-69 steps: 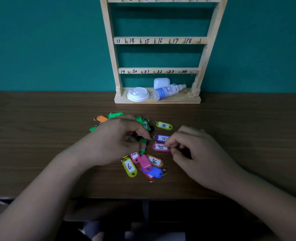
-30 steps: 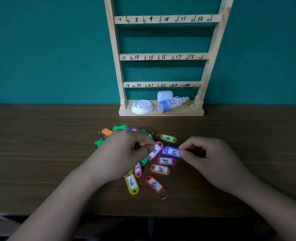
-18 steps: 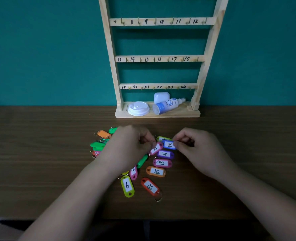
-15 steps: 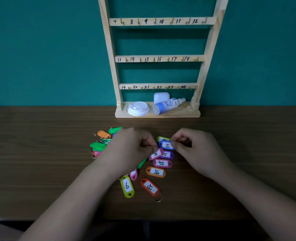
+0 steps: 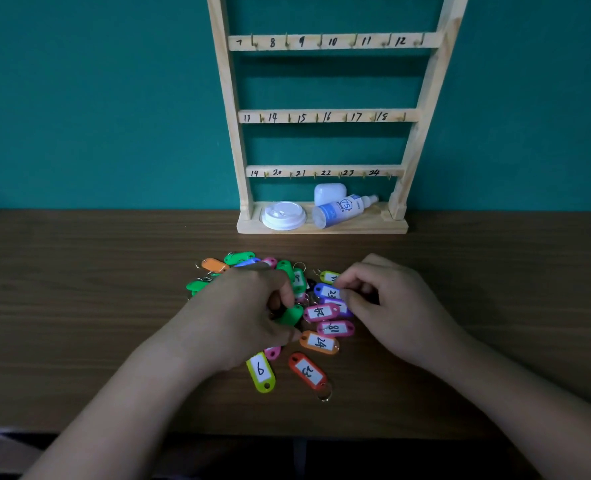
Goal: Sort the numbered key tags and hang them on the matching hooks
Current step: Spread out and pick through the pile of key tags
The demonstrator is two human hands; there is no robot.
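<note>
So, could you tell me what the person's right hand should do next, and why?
Probably lift the blue plastic key tag clear of the pile: the right hand pinches its end, it lies atop that pile, and the wooden hook rack's visible hooks are bare.

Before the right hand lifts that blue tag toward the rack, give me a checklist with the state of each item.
1. Grip: the right hand pinches the blue tag: ok.
2. Number on the blue tag readable: cannot tell, the hand covers part of it.
3. Blue tag clear of the pile of key tags: not ok, it lies among them.
4. Hooks on the bottom rail, 19 to 24, bare: ok.
5. The left hand free to steady the pile: cannot tell, its curled fingers sit over a green tag.
</note>
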